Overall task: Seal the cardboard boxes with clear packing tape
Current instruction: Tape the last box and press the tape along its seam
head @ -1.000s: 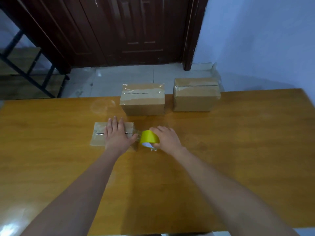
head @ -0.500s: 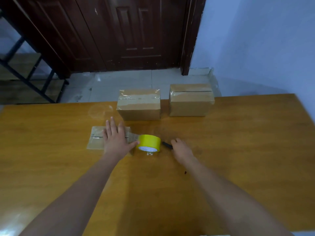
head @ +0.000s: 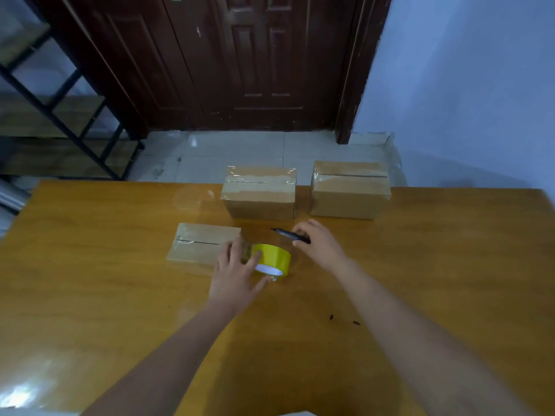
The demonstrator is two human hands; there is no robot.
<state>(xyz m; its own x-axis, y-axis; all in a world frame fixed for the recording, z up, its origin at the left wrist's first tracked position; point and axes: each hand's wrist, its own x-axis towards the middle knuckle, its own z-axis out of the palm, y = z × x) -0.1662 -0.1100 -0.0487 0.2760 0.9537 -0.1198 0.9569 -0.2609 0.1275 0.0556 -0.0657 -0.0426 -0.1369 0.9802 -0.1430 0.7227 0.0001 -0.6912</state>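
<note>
Flat cardboard box (head: 201,247) lies near table centre, w/ clear tape run along its slit seam and the strip still joined to the yellow-cored tape roll (head: 271,261) just beside its right end; strip not yet cut, so this seal is judged approx. two-thirds done. Left hand (head: 237,273): grip relaxed, straight fingers resting on the box's right end and against the roll. Right hand (head: 319,243): grip closed round a black cutter or pen (head: 289,234) (which one cannot be told), tip pointing left. Two taller boxes behind, middle box (head: 259,193) and right box (head: 350,190), already carry tape across their tops; whether their undersides are sealed is hidden. Remaining, as judged: cut strip, press end down. Room: both taller boxes sit at the table (head: 90,280) far edge, so pushing away risks a drop to the floor; broad bare wood left, right and toward the person.
</note>
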